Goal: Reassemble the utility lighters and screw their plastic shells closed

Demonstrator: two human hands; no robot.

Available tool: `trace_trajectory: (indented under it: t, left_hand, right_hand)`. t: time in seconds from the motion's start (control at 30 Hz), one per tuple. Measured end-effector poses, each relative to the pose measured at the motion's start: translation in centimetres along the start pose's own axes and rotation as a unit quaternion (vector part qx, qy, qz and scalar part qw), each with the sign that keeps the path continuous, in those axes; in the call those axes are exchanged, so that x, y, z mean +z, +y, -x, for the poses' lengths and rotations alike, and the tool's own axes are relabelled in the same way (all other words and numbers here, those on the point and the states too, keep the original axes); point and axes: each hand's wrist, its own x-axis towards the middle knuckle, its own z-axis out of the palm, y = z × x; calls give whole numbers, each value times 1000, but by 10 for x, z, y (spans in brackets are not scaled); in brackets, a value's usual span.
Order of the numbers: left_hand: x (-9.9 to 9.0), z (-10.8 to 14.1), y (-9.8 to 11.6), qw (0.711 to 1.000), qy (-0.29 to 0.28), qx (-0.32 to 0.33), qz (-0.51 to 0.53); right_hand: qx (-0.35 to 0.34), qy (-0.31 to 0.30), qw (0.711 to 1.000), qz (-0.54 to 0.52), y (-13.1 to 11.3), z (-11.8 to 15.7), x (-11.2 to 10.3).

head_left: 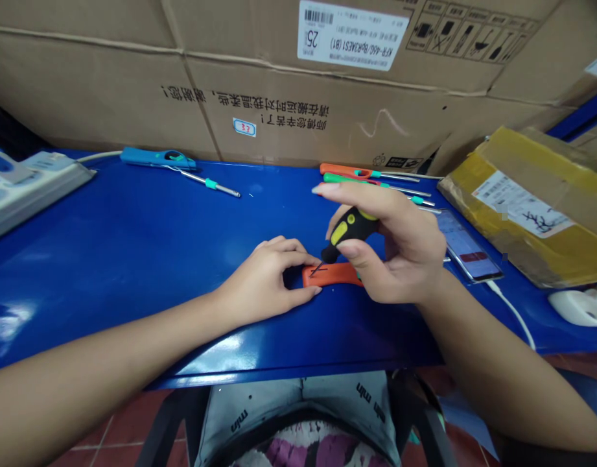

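An orange long-nosed lighter (333, 275) lies on the blue table, its handle end toward the left. My left hand (264, 279) pinches that end between thumb and fingers. In my right hand (400, 243) is a short black and yellow screwdriver (345, 232), gripped by thumb and fingers while the index finger stretches over it. Its thin dark shaft slants down to the lighter's handle; whether the tip sits in a screw I cannot make out. The lighter's right part is hidden behind my right hand.
A blue lighter (157, 157) lies at the back left beside a white power strip (30, 188). More lighters, orange (344, 171) and green (333, 177), lie behind my right hand. A phone (468, 250), a taped carton (536, 201) and a white case (581, 306) are rightward. A large cardboard box (108, 84) stands behind.
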Motion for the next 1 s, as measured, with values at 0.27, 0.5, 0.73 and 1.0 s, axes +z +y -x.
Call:
trace_trajectory:
  t: [0.27, 0.5, 0.73, 1.0]
  left_hand:
    - [0, 0, 1, 1000, -2, -2, -5]
    - [0, 0, 0, 1000, -4, -8, -6]
    - [-1, 1, 1, 1000, -2, -10, 4]
    - [-1, 0, 1, 1000, -3, -7, -4]
  right_hand:
    - [-9, 0, 1000, -8, 1, 1, 4]
    - [-32, 46, 998, 24, 2, 0, 4]
    - [25, -22, 999, -34, -4, 3, 7]
    - [-15, -17, 1000, -9, 3, 2, 3]
